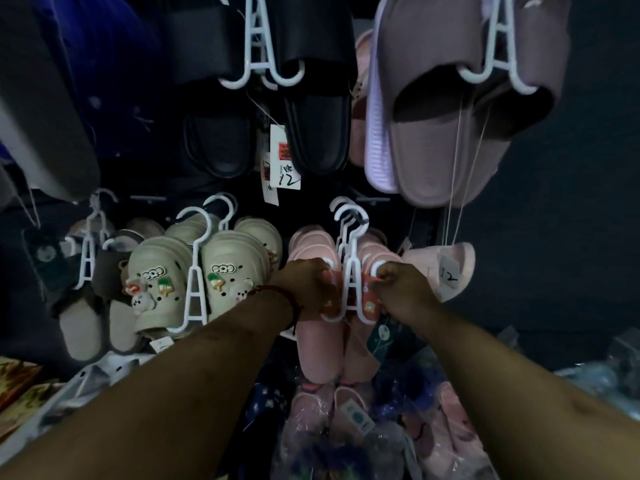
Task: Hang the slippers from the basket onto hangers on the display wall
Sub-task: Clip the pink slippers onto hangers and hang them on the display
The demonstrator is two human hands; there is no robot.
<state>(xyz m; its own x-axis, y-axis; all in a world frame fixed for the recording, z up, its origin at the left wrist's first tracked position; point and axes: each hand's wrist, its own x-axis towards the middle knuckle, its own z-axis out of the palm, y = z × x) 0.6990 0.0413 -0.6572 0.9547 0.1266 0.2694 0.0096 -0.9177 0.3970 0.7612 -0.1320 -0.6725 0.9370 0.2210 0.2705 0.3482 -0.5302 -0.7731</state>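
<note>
A pair of pink slippers [320,348] hangs on a white plastic hanger [352,271] low on the dark display wall. My left hand [308,289] grips the left slipper's strap beside the hanger's left hook. On the other side, my right hand [403,291] pinches the right slipper's strap at the right hook. The hanger's top hook sits over a wall peg with other white hooks behind it. More pink slippers [349,410] in clear plastic wrap lie below my arms; the basket itself is not clearly visible.
Cream clogs [162,282] with charms hang to the left, grey slippers [83,327] beyond them. Black slides [311,126] and large mauve slides [460,126] hang above. A pale pink slipper [446,268] with a price tag hangs at right.
</note>
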